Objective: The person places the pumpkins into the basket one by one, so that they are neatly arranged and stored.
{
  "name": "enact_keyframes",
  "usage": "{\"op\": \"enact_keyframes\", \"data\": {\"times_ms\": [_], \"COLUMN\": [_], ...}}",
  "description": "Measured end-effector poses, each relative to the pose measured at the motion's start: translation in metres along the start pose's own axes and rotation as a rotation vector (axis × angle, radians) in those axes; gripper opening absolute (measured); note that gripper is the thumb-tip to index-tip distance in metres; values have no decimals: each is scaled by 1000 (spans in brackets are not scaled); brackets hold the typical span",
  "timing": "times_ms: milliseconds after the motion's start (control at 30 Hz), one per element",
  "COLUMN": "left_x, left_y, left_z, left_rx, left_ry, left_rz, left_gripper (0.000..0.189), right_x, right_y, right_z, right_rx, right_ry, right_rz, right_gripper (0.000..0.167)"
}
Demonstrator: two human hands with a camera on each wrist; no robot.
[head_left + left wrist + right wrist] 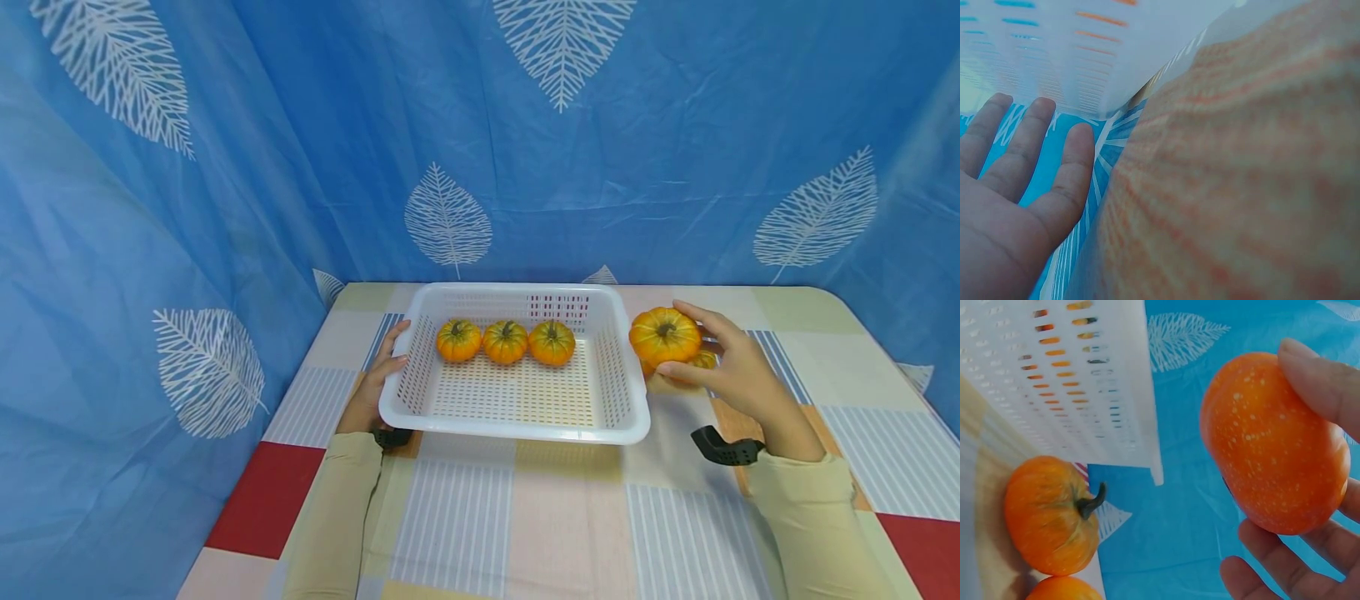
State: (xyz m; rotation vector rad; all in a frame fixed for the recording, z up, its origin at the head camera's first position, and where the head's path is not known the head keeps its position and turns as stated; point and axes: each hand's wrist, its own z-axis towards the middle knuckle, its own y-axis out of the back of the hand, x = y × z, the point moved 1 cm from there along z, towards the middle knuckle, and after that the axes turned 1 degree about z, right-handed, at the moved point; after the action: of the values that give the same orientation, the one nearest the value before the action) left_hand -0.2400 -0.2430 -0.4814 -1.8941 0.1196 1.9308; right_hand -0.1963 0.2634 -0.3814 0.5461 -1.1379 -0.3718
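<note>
My right hand holds a small orange pumpkin just off the basket's right side. In the right wrist view, thumb and fingers span that pumpkin, its smooth speckled side facing the camera. A white perforated plastic basket has three pumpkins in a row toward its back. At the basket's left rim, my left hand touches the edge. Its fingers are extended along the outer wall in the left wrist view.
More pumpkins lie on the table right of the basket, partly hidden under the held one in the head view. A patchwork-patterned cloth covers the table. Blue curtains with white leaf prints hang behind and at the sides.
</note>
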Motion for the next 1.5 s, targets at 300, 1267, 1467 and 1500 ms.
{"op": "enact_keyframes", "data": {"times_ms": [300, 1267, 1467, 1500], "left_x": [0, 0, 1, 1], "left_y": [-1, -2, -2, -2], "left_z": [1, 3, 3, 3], "left_rx": [0, -4, 1, 2], "left_ry": [-16, -28, -26, -27], "left_rz": [-5, -23, -20, -22], "left_gripper": [64, 62, 61, 61], "right_x": [15, 61, 65, 65], "right_y": [-2, -27, -37, -39], "right_z": [9, 47, 54, 55], "right_rx": [101, 433, 487, 498], "right_ry": [61, 174, 159, 151], "right_rz": [0, -91, -22, -5], "right_gripper": [87, 82, 79, 79]}}
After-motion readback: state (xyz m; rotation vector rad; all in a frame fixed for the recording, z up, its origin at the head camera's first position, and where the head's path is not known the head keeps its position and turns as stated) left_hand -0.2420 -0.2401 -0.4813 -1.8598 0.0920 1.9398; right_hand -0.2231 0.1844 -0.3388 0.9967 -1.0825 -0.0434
